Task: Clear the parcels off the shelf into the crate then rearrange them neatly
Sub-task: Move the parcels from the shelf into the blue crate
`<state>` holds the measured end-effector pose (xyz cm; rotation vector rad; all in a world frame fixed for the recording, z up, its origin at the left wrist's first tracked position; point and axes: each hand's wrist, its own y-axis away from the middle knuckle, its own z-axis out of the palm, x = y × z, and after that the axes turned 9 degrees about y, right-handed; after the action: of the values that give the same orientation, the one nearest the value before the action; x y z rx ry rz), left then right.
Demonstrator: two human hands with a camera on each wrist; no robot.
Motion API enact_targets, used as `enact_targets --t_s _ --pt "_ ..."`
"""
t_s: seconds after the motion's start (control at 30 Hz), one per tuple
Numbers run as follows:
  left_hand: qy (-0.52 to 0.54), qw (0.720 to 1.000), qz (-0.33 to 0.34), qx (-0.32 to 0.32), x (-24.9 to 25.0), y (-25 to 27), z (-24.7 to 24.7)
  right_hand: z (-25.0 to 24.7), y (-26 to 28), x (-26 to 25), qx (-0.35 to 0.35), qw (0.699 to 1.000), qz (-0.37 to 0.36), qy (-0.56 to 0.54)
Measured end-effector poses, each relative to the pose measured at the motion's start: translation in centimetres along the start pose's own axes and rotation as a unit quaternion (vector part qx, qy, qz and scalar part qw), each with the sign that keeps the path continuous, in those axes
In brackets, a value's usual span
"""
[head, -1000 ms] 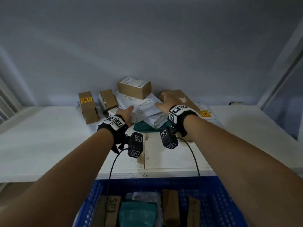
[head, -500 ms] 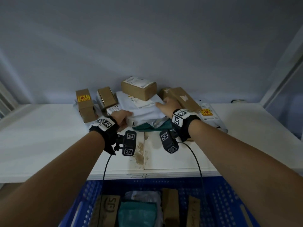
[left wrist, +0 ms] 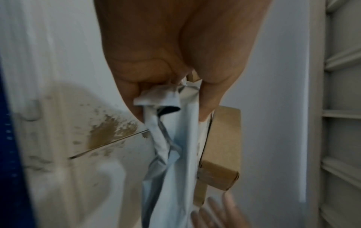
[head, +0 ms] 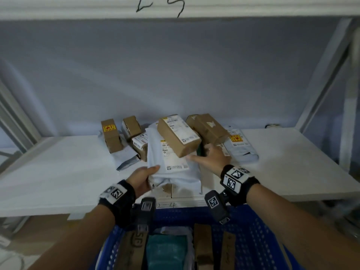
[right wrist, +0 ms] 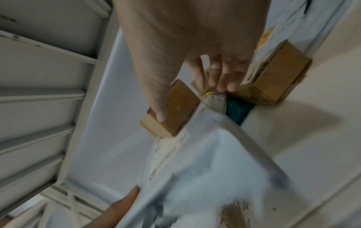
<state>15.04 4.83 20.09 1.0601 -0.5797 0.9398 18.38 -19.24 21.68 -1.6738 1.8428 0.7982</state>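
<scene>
A white mailer (head: 167,168) lies at the shelf's (head: 58,172) front edge, and a labelled brown box (head: 178,135) rides on top of it. My left hand (head: 144,178) grips the mailer's crumpled near-left corner (left wrist: 175,169), thumb on top. My right hand (head: 210,158) holds its right side. In the right wrist view the thumb lies on the brown box (right wrist: 181,111) and the fingers curl at the mailer's far corner (right wrist: 205,169). A teal parcel (right wrist: 238,111) shows just beyond the fingers. The blue crate (head: 253,240) sits below the shelf edge.
More parcels stand at the shelf's back: a box with a yellow sticker (head: 111,135), a small box (head: 132,127), a long box (head: 210,128) and a grey mailer (head: 239,147). The crate holds a teal parcel (head: 167,252) and brown boxes (head: 202,244). The shelf surface shows bare on both sides.
Both hands have closed on the white mailer and drawn it toward the shelf's front edge, with the brown box riding along on top. The teal parcel stays behind.
</scene>
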Motion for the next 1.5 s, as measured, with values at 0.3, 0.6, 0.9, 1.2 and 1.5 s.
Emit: enact_targets --t_s 0.3,0.6,0.9,1.2,1.5 --pt "0.038 0.998 0.033 -0.038 -7.3 7.9 -0.9 0.2 7.3 -1.8 0.024 0.992 -0.112 0.057" --pt "-0.026 0.994 -0.082 -0.072 -12.8 13.0 -3.5 -2.7 14.2 6.9 0.074 0.996 -0.053 -0.027" --pt "-0.196 0.94 -0.271 -0.069 -20.1 8.9 -0.7 -3.1 18.1 19.0 -0.044 0.994 0.079 0.064" --pt "-0.308 0.894 -0.318 -0.07 -26.2 3.4 4.7 -3.0 18.9 22.5 -0.086 0.986 0.12 0.082" --pt "-0.474 0.843 -0.24 -0.086 -35.9 -6.1 3.8 -1.5 17.4 24.7 -0.101 0.972 0.143 0.155"
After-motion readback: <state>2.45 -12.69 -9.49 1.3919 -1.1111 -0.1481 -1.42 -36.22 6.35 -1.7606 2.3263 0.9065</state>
